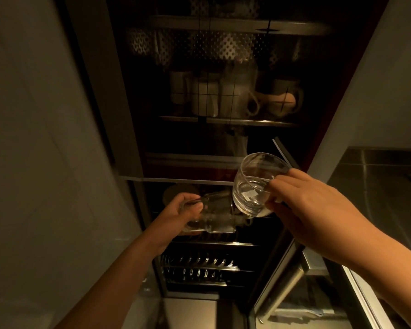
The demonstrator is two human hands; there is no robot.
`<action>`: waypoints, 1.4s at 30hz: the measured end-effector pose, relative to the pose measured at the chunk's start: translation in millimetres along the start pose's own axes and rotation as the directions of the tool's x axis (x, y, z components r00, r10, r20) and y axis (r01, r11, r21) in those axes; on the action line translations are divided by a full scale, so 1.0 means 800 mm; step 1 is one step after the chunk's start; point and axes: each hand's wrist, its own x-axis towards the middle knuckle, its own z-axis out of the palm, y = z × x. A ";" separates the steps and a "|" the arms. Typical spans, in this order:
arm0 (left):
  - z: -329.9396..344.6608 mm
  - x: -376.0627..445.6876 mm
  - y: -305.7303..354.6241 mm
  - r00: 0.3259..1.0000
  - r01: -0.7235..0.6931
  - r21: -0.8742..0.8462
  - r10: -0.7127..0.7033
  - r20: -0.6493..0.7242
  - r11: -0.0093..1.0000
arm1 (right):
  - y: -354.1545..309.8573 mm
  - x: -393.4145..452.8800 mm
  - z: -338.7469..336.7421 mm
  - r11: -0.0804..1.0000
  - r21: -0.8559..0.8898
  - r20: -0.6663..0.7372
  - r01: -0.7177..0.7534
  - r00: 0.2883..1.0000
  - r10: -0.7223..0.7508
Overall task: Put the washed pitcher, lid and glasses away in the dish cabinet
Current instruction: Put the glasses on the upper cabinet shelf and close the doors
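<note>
Dim, warm light. Stainless steel surface (pixel 377 186) at right, running back to a steel backsplash; pale tiled wall (pixel 33 138) at left. Between them stands the tall dish cabinet (pixel 138 129), dark inside. Its upper part shows, behind glass, a shelf (pixel 226 121) carrying pale mugs and jars (pixel 223 96), blurred. The lower compartment is open, its door (pixel 292 276) swung out to the right, and holds wire dish racks (pixel 199 264).

Left hand (pixel 176 214): fingers curled round a clear ribbed glass (pixel 211 214), held on its side at the mouth of the lower compartment, above the racks.

Right hand (pixel 311 205): fingertips and thumb pinch a clear smooth tumbler (pixel 254 184) near its base, tilted with the rim up toward the cabinet. The tumbler sits in front of the cabinet's middle rail, overlapping the ribbed glass in view; contact between the two glasses cannot be told. Both glasses appear empty.
</note>
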 end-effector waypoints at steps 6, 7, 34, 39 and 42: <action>0.011 0.001 -0.018 0.985 0.165 -0.391 -0.127 0.121 0.906 | -0.001 0.005 0.004 1.000 0.007 -0.004 -0.001 1.000 0.001; 0.012 0.002 -0.022 0.979 0.192 -0.433 -0.144 0.142 0.881 | -0.001 0.006 0.004 1.000 0.009 -0.007 -0.001 1.000 0.001; 0.077 0.022 -0.047 0.869 0.433 -0.746 -0.016 0.494 0.506 | -0.003 0.027 -0.002 0.995 0.092 -0.015 0.032 0.999 -0.031; 0.076 0.019 -0.042 0.867 0.422 -0.776 0.043 0.497 0.469 | -0.004 0.034 -0.007 0.988 0.149 -0.001 0.027 1.000 -0.027; 0.070 0.020 -0.039 0.881 0.386 -0.785 0.057 0.469 0.485 | -0.005 0.040 -0.009 0.986 0.159 -0.016 0.049 0.999 -0.047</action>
